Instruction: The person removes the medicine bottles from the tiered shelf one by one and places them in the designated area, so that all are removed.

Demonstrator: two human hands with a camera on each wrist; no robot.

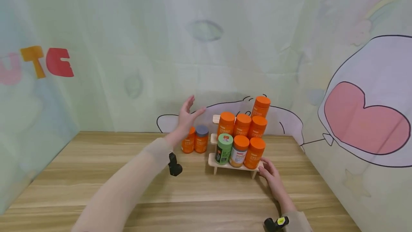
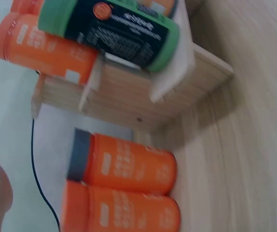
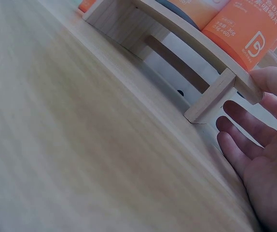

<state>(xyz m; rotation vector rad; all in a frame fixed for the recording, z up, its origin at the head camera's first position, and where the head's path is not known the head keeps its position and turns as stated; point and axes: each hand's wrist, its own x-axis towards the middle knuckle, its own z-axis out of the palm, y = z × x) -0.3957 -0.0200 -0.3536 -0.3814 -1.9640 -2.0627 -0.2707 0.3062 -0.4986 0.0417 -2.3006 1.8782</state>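
Note:
A wooden stepped rack [image 1: 225,165] stands on the table with bottles on its tiers. On the lowest tier are a green bottle [image 1: 224,149], a white-labelled bottle with an orange lid [image 1: 239,151] and an orange bottle [image 1: 255,153]. My right hand [image 1: 271,175] pinches the lowest shelf's right end, thumb against the edge and the lower fingers loose, as the right wrist view shows. With fingers and thumb spread, my left hand [image 1: 186,117] is raised left of the rack, holding nothing. Below it stand a grey-lidded orange bottle [image 2: 133,164] and an orange-lidded bottle [image 2: 133,210].
More orange bottles [image 1: 242,124] fill the middle tier, and a single orange bottle [image 1: 261,106] stands on top. A patterned curtain [image 1: 145,63] hangs behind the wooden table [image 1: 180,196]. Both forearms wear black wrist devices.

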